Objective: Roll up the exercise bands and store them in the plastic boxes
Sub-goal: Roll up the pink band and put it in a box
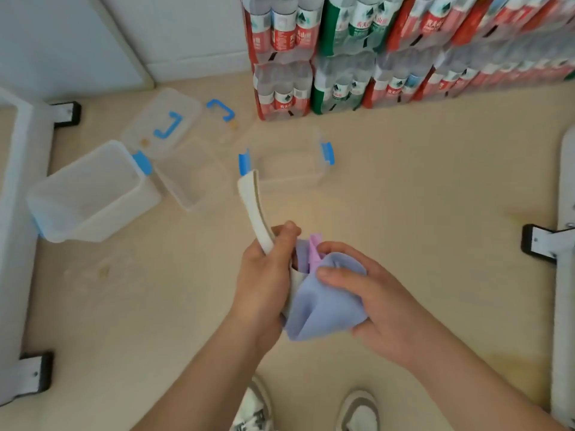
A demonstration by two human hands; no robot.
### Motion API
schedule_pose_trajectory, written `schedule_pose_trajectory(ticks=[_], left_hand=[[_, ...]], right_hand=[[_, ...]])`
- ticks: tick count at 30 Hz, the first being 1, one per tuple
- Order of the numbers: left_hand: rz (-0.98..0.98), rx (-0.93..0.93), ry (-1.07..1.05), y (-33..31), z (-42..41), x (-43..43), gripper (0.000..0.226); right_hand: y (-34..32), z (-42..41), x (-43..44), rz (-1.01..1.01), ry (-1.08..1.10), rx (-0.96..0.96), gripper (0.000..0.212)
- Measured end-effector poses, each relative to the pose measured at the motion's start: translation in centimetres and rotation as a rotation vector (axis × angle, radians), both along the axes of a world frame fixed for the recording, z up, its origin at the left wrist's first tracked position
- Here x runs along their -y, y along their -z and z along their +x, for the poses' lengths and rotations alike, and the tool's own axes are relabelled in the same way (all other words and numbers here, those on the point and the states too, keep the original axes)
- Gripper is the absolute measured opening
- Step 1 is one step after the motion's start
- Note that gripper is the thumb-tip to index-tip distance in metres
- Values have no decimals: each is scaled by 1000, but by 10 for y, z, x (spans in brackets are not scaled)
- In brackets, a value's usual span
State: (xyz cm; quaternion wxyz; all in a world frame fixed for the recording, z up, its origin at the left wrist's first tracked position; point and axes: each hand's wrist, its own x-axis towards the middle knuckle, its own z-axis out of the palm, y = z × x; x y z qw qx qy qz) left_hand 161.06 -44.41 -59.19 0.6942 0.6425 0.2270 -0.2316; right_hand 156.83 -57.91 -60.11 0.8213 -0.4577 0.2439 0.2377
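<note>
My left hand (264,272) grips a cream exercise band (252,206) whose free loop arches up and away from me. My right hand (370,293) holds a bunched lavender-blue band (323,306), with a pink band (314,248) poking out between both hands. Three clear plastic boxes with blue latches lie on the floor beyond: one tipped on its side at the left (90,194), one in the middle (189,175), one further right (289,160), just past the cream band's tip.
Two clear lids with blue handles (165,122) (221,111) lie behind the boxes. Stacked packs of bottled water (373,51) line the back wall. White furniture frames with black feet stand at the left (18,213) and right (563,244). My shoes (357,412) show below.
</note>
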Motion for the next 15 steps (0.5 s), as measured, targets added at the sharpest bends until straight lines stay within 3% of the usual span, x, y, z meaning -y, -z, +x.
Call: schedule_pose_trajectory(ticks=[2, 4, 6, 10, 13, 15], left_hand=[[0, 49, 123, 26, 9, 5, 22], [-14, 122, 256, 54, 23, 3, 9], [56, 224, 402, 84, 39, -3, 13], [152, 364, 574, 132, 66, 1, 14], [185, 377, 845, 165, 70, 0, 20], [145, 346, 954, 183, 65, -1, 22]], right_hand=[[26, 17, -5, -183, -103, 66, 28], [52, 37, 4, -352, -144, 155, 19], [77, 53, 18, -458, -207, 261, 17], [122, 69, 42, -514, -253, 342, 37], [144, 69, 63, -569, -227, 408, 20], [157, 66, 70, -577, -174, 452, 30]])
